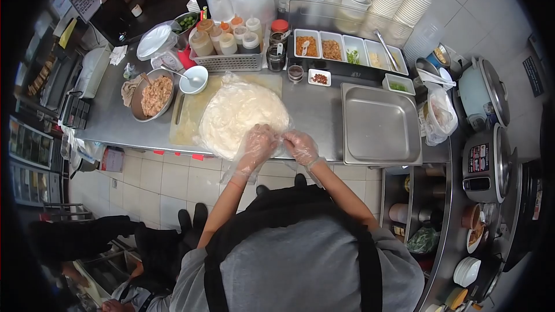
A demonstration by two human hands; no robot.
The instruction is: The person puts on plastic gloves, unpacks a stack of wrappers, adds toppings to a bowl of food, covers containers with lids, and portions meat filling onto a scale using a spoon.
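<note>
A large pale mass of dough (243, 112), covered in clear plastic film, lies on a yellowish cutting board (182, 121) at the front of the steel counter. My left hand (261, 143), in a clear plastic glove, is closed over the dough's near right edge, its fingers curled into the film. Just to the right, my right hand (300, 147), gloved the same way, pinches a gathered bit of the plastic film (280, 143). The two hands are close together, and their fingertips are partly hidden.
Left of the board are a bowl of minced meat (156, 97) and a white bowl (193, 80). Behind it stands a basket of sauce bottles (226, 62). A steel tray (381, 124) and topping containers (331, 49) are on the right. Another person (156, 254) is behind at left.
</note>
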